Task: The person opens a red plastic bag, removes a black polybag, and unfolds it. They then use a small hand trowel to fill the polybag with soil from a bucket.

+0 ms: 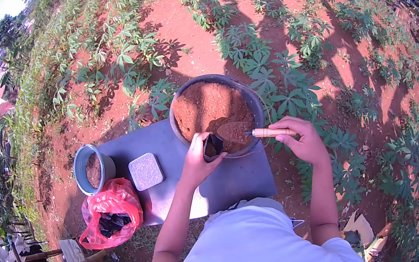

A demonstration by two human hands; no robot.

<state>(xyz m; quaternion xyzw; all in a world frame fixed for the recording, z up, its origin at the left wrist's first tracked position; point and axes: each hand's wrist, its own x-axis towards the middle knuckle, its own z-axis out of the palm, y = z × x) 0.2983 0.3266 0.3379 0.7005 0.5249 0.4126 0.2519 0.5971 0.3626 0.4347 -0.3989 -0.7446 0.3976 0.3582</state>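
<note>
Head view, left grip (198,162) pinching black bag (214,144) at bucket rim (257,108), right grip (303,141) clasping trowel (264,132)

At the left edge of the table (137,139) stands the pot (108,168) with the bag (129,197) at its near side, the tin (146,171) lies right of these 2, and the tub (256,108) with soil (205,104) stands farther right.

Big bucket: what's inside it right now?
Reddish soil fills much of the bucket, with the trowel reaching over it, soil on its blade. The black bag hides some soil near the rim; the bottom is covered, so anything buried can't be seen.
</note>
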